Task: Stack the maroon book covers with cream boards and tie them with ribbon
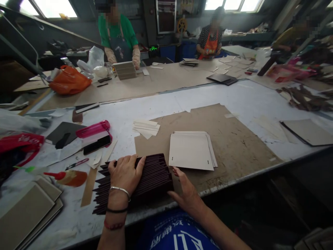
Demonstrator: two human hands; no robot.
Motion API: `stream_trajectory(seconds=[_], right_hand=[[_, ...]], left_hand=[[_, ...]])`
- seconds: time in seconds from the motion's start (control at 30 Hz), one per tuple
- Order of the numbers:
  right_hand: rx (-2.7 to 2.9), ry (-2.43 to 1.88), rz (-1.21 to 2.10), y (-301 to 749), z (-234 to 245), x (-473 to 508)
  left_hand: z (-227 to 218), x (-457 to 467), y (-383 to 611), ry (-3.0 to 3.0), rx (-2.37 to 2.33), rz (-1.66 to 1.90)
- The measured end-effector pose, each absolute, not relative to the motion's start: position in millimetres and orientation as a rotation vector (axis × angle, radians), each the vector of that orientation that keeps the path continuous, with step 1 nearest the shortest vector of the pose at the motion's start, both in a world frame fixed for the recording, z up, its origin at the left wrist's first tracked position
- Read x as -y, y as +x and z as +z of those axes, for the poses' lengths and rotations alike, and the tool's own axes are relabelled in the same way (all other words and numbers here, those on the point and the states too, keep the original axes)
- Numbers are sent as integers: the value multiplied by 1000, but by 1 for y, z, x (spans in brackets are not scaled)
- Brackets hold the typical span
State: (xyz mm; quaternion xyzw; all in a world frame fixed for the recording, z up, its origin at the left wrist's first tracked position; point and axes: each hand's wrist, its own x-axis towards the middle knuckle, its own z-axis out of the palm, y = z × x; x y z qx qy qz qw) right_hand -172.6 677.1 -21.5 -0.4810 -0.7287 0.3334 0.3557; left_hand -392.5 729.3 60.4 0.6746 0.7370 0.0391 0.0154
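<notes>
Nearest: blue cloth garment with white lettering. Beyond, along near edge of white-topped work table: bundle of thin, dark maroon folded panels, left ends staggered, right end flusher. Left hand draped across top, grasping bundle loosely; right hand unclenched beside right end (contact hard to tell). Best handling, I judge: left palm steady, right palm flat, even pressure, clear of beige rectangular card stack.
</notes>
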Motion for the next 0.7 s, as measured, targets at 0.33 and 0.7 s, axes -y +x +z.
stream_trajectory(seconds=[0.33,0.7], right_hand=[[1931,-1170,683,-171,10,-657],[1896,-1158,661,-180,18,-662]], left_hand=[[64,-731,-392,2135,-2309,-106],[68,-732,-387,2136,-2349,-115]])
